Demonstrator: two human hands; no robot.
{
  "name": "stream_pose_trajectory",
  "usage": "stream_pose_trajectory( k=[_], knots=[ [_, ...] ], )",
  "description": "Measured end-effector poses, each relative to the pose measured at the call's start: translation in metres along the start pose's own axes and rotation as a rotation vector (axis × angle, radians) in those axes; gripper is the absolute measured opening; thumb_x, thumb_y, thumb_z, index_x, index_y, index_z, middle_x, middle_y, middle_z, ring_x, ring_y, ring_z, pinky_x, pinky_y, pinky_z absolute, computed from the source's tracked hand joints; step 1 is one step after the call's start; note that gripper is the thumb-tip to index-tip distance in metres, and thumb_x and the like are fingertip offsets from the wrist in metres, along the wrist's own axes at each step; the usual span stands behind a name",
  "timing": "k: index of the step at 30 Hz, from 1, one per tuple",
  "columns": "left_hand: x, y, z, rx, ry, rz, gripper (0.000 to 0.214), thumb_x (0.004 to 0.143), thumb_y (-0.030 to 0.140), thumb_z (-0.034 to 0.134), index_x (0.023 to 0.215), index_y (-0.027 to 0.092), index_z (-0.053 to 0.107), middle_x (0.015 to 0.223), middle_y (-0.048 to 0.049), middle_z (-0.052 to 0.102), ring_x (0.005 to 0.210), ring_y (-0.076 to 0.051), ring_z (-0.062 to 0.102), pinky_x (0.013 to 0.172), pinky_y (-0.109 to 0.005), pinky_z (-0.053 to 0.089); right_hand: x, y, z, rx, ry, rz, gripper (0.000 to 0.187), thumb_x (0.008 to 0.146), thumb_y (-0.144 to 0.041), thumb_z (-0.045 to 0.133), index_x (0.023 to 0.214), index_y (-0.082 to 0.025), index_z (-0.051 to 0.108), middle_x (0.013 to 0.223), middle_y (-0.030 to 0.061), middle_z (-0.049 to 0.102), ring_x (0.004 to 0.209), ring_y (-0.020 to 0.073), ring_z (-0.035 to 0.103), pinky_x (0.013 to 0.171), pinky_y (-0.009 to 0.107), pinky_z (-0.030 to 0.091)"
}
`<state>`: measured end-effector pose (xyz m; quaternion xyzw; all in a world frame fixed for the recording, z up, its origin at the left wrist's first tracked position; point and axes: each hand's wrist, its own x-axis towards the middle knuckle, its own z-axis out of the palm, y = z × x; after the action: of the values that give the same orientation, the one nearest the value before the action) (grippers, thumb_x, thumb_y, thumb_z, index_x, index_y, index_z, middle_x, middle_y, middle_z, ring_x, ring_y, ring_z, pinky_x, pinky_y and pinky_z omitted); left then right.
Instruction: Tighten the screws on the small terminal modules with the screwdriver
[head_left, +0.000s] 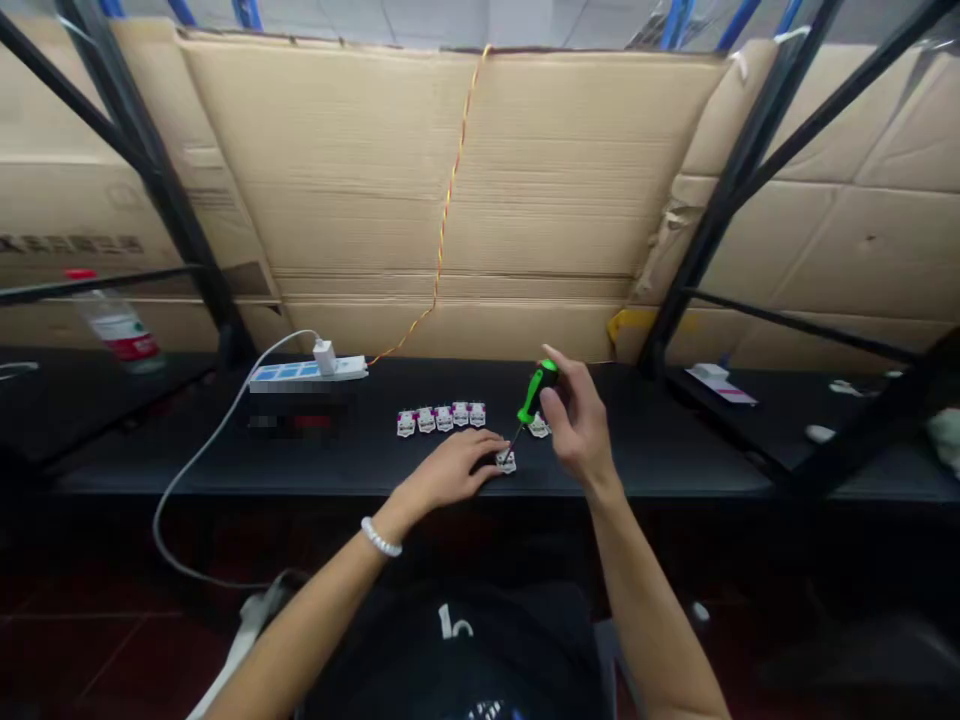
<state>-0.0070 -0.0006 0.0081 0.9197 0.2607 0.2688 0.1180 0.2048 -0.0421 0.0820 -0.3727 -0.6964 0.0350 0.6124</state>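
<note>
Where the table (697, 450) ends toward the person, its straight front edge runs just below the small white piece (506, 461) being worked on; behind, a cardboard wall (330, 180) closes off the back, and a black left post (172, 215) and a black right post (720, 210) stand at either side; the widest room for moving lies to the right of the right hand (579, 420), where dark tabletop stretches toward the right post, while on the left a power strip (349, 369) with a white plug (324, 357) sits near the back edge, well apart from the hands.

The left hand (454, 468) reaches in low with its palm down, a pale bracelet (381, 538) round the wrist; its thumb and fingers are narrow, holding the piece at its left side; the right hand is raised, bent at the wrist, its thumb and fingers wrapped on a green and black screwdriver (532, 390), which tilts with its handle up to the right and its shaft down to the piece.

The piece lies flat near the front edge, pale with dark marks too small to make out; another white piece (538, 427) lies just beside the right hand, partly hidden; five similar pieces (444, 418) with purple bits stand in a row beyond the left hand.
</note>
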Motion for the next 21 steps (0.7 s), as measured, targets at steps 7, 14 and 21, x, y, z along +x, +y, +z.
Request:
stream_pose_trajectory(
  k=[7,14,21],
  knots=[
    [-0.0002,-0.0021,0.0009,-0.003,0.000,-0.004,0.032,0.106,0.029,0.065,0.137,0.022,0.070,0.140,-0.0112,0.072,0.129,-0.027,0.068,0.116,-0.046,0.055,0.0008,-0.0002,-0.0023,-0.045,0.025,0.004,0.048,0.103,-0.032,0.058,0.151,-0.026,0.061,0.114,0.0089,0.067,0.096,0.0248,0.064,0.094,0.046,0.058],
    [0.0000,-0.0022,0.0005,0.004,0.001,0.003,0.032,0.106,0.028,0.065,0.137,0.022,0.070,0.140,-0.0108,0.072,0.129,-0.028,0.068,0.116,-0.046,0.055,0.0018,0.0006,-0.0025,-0.117,0.088,0.018,0.050,0.096,-0.040,0.072,0.143,-0.024,0.067,0.116,0.0098,0.065,0.096,0.0254,0.064,0.088,0.045,0.060],
    [0.0002,-0.0019,0.0001,0.006,0.005,0.000,0.032,0.106,0.028,0.066,0.136,0.021,0.070,0.139,-0.0110,0.073,0.129,-0.027,0.068,0.117,-0.045,0.055,-0.0014,0.0082,0.0003,0.102,-0.043,0.012,0.053,0.108,-0.033,0.052,0.161,-0.028,0.050,0.136,0.0120,0.068,0.118,0.0273,0.068,0.104,0.049,0.059]
  ],
)
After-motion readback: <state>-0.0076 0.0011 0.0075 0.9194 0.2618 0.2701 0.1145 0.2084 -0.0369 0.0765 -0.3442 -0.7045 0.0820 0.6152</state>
